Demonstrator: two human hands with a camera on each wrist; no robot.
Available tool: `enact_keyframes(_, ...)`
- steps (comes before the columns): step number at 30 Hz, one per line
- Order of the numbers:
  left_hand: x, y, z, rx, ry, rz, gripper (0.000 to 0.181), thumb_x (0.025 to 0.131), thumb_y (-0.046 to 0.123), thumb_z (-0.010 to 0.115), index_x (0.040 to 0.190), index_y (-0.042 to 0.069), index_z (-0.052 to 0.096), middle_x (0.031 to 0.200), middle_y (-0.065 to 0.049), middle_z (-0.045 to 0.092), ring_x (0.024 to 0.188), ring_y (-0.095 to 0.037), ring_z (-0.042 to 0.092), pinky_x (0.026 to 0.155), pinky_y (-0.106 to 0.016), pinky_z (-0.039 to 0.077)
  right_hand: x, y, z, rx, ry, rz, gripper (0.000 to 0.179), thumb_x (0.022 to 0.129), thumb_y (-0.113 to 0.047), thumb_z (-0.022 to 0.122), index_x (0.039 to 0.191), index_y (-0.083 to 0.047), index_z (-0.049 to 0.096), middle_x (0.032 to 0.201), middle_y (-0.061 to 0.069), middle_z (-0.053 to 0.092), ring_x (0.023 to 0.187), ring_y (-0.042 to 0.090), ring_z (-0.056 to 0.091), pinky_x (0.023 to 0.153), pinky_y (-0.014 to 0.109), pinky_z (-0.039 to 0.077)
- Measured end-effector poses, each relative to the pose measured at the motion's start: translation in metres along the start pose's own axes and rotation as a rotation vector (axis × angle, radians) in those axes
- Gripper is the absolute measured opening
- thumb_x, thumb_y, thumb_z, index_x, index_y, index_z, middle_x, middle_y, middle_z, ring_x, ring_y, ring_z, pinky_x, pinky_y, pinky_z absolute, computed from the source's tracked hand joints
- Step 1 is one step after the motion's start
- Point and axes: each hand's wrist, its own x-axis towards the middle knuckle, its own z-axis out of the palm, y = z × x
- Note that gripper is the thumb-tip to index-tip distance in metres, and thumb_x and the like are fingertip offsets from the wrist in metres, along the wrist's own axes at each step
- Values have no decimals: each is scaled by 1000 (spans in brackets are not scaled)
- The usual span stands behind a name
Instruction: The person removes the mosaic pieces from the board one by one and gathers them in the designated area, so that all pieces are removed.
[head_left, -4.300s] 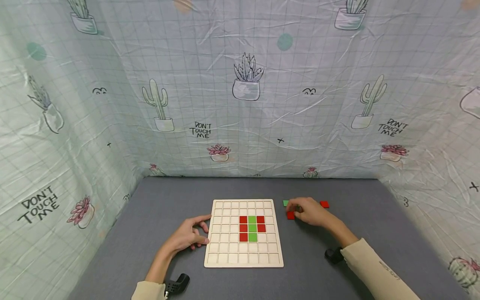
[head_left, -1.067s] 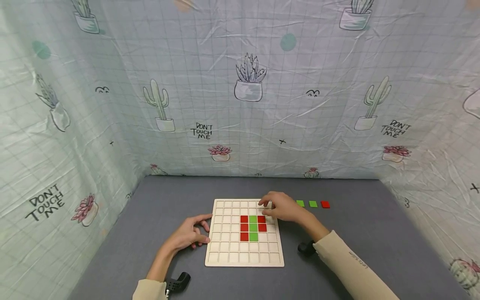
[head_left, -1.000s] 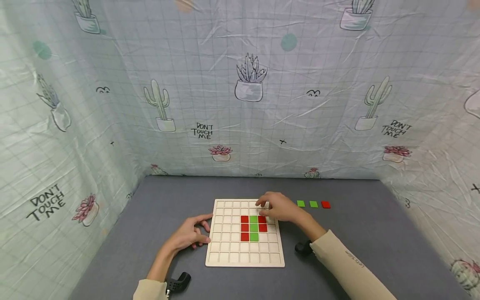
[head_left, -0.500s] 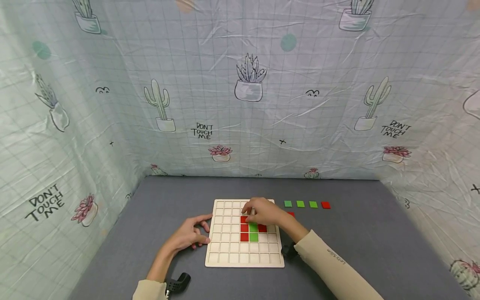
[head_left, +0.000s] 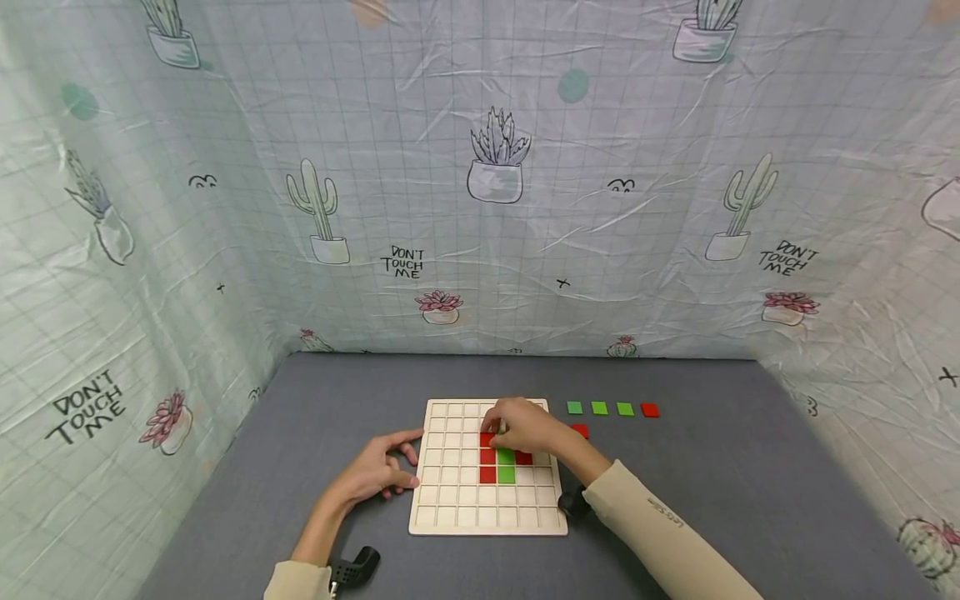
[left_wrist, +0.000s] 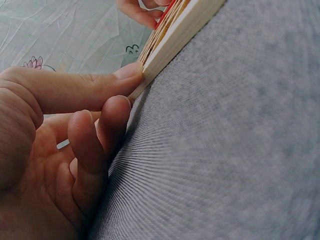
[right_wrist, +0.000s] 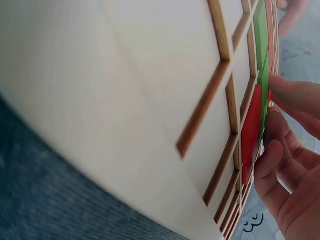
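Observation:
A pale wooden grid board (head_left: 450, 518) lies on the dark grey cloth, with red and green square tiles in its cells. Against its left edge rests my left hand (head_left: 375, 469), index finger and thumb stretched to the rim; the left wrist view shows the thumb (left_wrist: 100, 90) on the board's edge. My right hand (head_left: 528, 425) is over the board's upper part, thumb and fingers bent down at the top-left red tile (head_left: 487, 439). A green tile (head_left: 506, 474) and a red tile (right_wrist: 251, 125) show beside it. I cannot tell whether the right fingertips pinch a tile.
To the board's right lie loose tiles in a row: green ones (head_left: 599, 408) and a red one (head_left: 650, 410). Another red tile (head_left: 579, 431) sits nearer the right forearm. A patterned curtain (head_left: 480, 275) rises behind the table.
My right hand has gone from the loose tiles at the right to the board, then further left and slightly down over its tiles. My left hand stays at the edge.

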Motion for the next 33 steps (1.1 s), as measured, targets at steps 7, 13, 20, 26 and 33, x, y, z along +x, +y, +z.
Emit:
enact_keyframes(7,-2,1,0,-9,5,-4,83,79,3,83,153,2,47,105,-19,60,57,-12,58,43,-26,47,2,-2,0,-14,10,-11,12,90,-12,78,101,-17,78,98,-3,69,82,8,57,72,26,49)
enact_keyframes(13,-3,1,0,-9,2,8,82,79,2,83,153,1,47,105,-20,60,56,-11,58,43,-26,47,2,-4,0,-4,8,-11,12,90,-10,77,101,-16,78,96,-3,70,82,8,58,73,26,50)
enact_keyframes(20,-5,0,2,-2,2,0,82,80,3,83,154,1,46,105,-20,60,57,-11,58,43,-26,47,2,-7,1,-30,-1,-3,11,90,-12,76,101,-16,77,96,-3,70,83,8,58,74,26,50)
enact_keyframes(26,-6,1,4,-3,9,-13,83,79,3,83,154,2,47,105,-18,60,57,-12,58,43,-26,47,0,-8,2,-24,7,-16,11,91,-11,75,101,-15,76,95,-2,70,81,8,58,73,26,50)
enact_keyframes(33,-6,1,5,-14,9,-8,82,80,3,83,154,3,47,105,-19,61,57,-12,58,44,-27,47,0,-8,1,-15,5,-1,10,91,-13,74,101,-16,75,94,-4,70,80,7,58,73,26,50)
